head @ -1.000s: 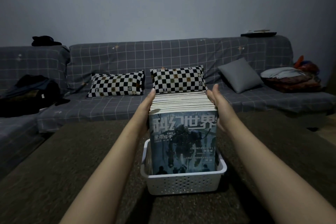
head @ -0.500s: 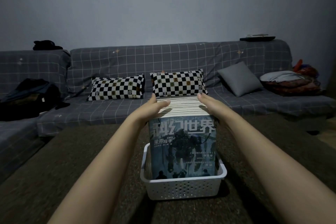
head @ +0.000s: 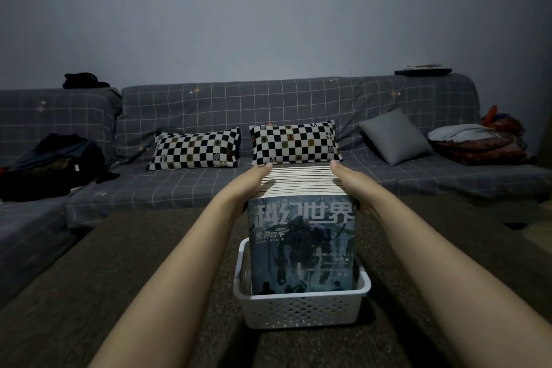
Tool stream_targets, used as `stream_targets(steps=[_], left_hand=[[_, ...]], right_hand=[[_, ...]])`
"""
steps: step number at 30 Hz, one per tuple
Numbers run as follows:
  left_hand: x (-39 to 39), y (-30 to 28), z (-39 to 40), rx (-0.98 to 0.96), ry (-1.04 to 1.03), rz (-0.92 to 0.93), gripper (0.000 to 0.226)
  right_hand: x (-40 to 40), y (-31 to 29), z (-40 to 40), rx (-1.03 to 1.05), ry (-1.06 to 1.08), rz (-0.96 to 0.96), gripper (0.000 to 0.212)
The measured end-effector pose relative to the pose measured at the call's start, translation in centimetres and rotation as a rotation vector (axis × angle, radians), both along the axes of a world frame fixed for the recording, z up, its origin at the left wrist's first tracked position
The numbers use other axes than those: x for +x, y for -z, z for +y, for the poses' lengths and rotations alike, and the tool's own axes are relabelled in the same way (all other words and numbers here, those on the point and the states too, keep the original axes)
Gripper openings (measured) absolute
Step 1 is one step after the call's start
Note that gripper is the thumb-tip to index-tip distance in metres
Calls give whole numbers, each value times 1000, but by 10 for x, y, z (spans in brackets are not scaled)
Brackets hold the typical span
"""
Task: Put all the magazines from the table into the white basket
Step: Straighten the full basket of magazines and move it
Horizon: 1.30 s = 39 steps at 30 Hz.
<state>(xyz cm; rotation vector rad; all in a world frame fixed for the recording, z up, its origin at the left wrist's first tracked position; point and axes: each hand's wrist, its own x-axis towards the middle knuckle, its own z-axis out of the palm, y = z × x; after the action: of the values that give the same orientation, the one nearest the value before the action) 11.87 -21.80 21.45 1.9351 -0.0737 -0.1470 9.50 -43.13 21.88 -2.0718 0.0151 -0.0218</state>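
Note:
A row of several magazines stands upright in the white perforated basket. The front cover is blue-grey with a robot figure and large white characters. The pale top edges of the row run back toward the sofa. My left hand lies palm down on the left side of those top edges, fingers straight. My right hand lies flat on the right side in the same way. Neither hand grips anything. No other magazines show on the dark brown table.
The basket sits near the table's front middle. Behind the table runs a grey checked sofa with two checkerboard pillows, a grey cushion, dark bags at the left and folded cloth at the right.
My hands went from clasping the two sides of the stack to resting flat on its top edges. The magazines sank a little lower into the basket, and the camera tilted up.

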Motion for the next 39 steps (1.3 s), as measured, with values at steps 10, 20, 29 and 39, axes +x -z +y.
stream_targets(steps=[10, 20, 29, 39], left_hand=[[-67, 96, 2, -355, -75, -167, 66], [-74, 119, -5, -171, -137, -218, 54], [-69, 154, 19, 45, -112, -138, 83], [-55, 170, 24, -35, -84, -122, 71]], right_hand=[[-64, 76, -1, 274, 32, -75, 70], [-59, 107, 7, 55, 145, -92, 43], [-62, 140, -4, -60, 142, 16, 68], [-49, 177, -4, -138, 236, -77, 47]])
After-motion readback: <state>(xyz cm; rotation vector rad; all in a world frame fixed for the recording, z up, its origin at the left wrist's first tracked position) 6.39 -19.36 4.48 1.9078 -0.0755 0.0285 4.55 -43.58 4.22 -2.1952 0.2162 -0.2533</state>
